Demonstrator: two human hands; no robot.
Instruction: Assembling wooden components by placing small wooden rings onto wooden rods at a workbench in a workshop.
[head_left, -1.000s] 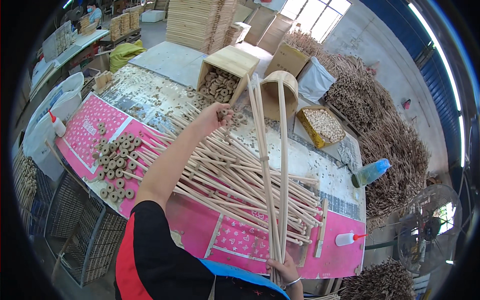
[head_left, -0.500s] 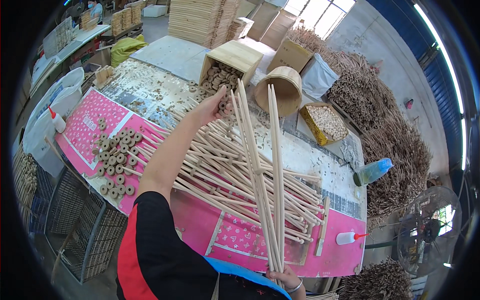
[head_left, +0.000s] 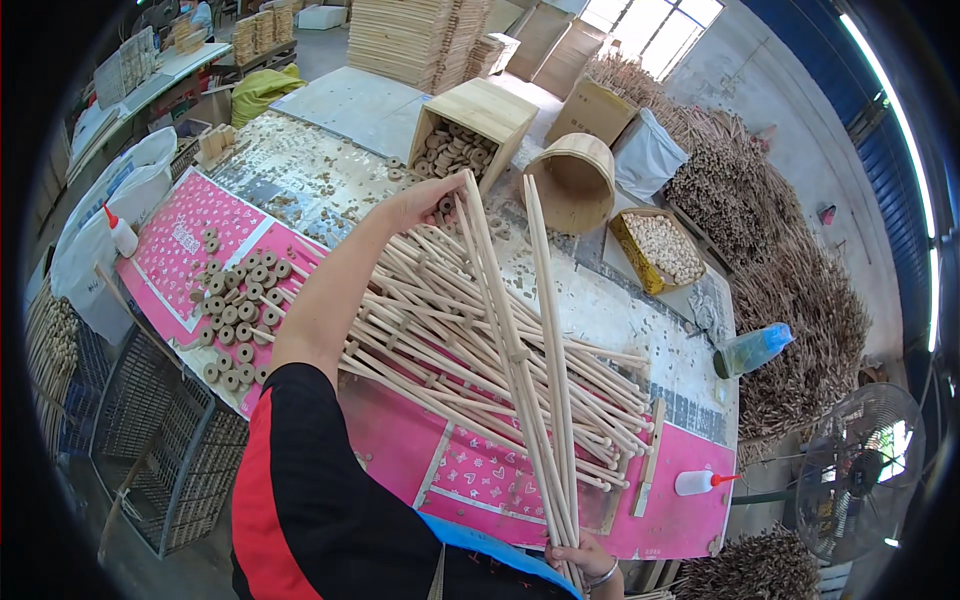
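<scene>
The left hand, nearside of the wooden box, curls around discs beside the nearer bundle's tips; the right hand grips the sticks low, their long axes slanting boxward.

Head view, facing down; edges unclear.

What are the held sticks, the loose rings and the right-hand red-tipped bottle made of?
Sticks: probably bare wood; pale, matte surface. Rings: fibreboard or wood, can't tell; dull brown faces, too small to show grain. Bottle: likely smooth plastic; milky white body, red nozzle.
</scene>
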